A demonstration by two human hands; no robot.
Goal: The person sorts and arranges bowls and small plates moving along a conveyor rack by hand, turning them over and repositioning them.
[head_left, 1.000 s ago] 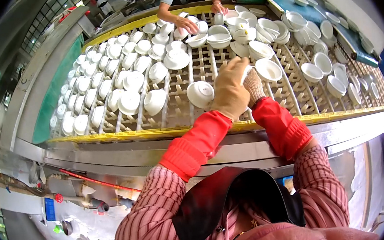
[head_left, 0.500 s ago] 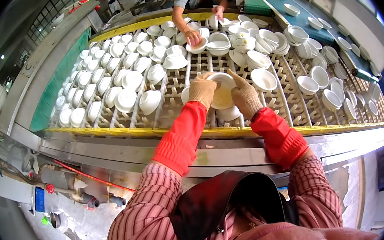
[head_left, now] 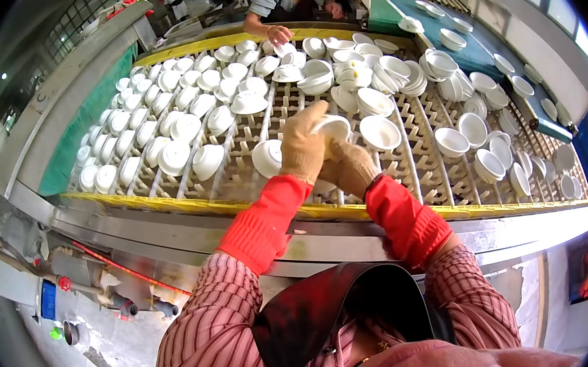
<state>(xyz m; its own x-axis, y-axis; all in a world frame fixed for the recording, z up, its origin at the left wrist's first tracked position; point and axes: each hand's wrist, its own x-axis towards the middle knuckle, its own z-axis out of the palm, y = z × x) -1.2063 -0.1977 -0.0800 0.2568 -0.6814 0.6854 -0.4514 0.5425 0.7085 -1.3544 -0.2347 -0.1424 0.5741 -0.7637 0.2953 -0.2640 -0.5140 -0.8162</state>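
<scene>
Head view: white bowl, gripped two-handed
Left hand: clasping its left side
Right hand: closed at near edge, fingertips hidden

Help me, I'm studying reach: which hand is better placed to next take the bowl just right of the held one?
Probably the right hand: it is nearer that bowl, while the left hand grips the held bowl from its left. The right seems to touch it too.
</scene>
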